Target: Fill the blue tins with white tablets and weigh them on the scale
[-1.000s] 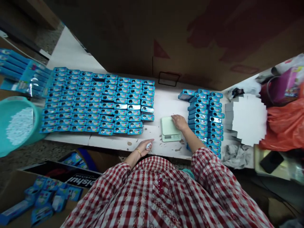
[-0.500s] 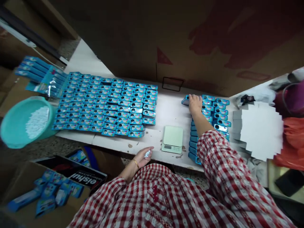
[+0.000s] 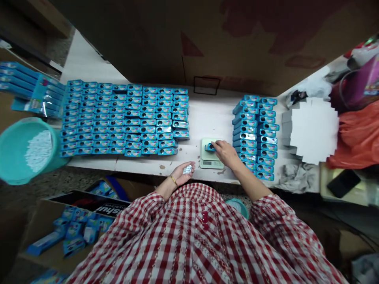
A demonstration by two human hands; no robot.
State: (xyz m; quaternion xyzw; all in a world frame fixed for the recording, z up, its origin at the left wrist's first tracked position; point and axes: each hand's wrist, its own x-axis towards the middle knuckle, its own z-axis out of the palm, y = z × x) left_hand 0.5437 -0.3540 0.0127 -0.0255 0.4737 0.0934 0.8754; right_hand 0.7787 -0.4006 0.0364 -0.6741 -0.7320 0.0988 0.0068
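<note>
My left hand (image 3: 182, 173) is cupped around a bunch of small white pieces (image 3: 187, 169), whose exact kind I cannot make out; it is just off the table's front edge. My right hand (image 3: 225, 153) grips a small blue box (image 3: 210, 147) by its right end, on or just over the pale green kitchen scale (image 3: 211, 163). The scale's display is too small to read. To the right of that hand stand two columns of similar blue boxes (image 3: 247, 129), packed close together. A large block of blue boxes (image 3: 124, 122) fills the table's left part.
A turquoise tub (image 3: 8, 148) with white pieces stands at the left, near wrapped blue packs (image 3: 38, 88). A big cardboard box (image 3: 166, 39) walls off the back. White cartons (image 3: 314, 130) and an orange bag (image 3: 352, 138) lie right. An open carton (image 3: 38, 221) holds blue boxes below.
My right hand has come from the back of the right-hand columns to the scale, bringing a blue box. My left hand still holds the white pieces. The view has shifted.
</note>
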